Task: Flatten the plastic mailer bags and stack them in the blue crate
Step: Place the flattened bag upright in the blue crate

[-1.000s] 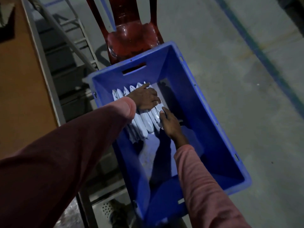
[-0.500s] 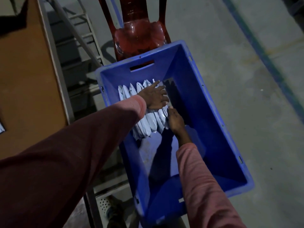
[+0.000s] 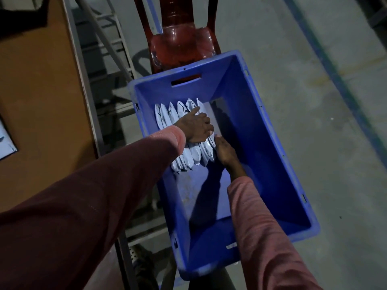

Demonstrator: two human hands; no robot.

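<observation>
You're pressing your open left hand [image 3: 194,127] on white plastic mailer bags [image 3: 181,110] in the blue plastic crate [image 3: 261,155]. Your straight-fingered right hand [image 3: 225,150] is touching their side.

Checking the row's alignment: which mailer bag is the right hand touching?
The rightmost bag in the row: the right hand touches its side; the left hand lies across the row.

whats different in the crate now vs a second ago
No clear change. The left hand still presses on the row of mailer bags and the right hand still rests against its right side; nothing taken or let go. The bags stay at the far left of the blue crate. Only the camera shifted.
</observation>
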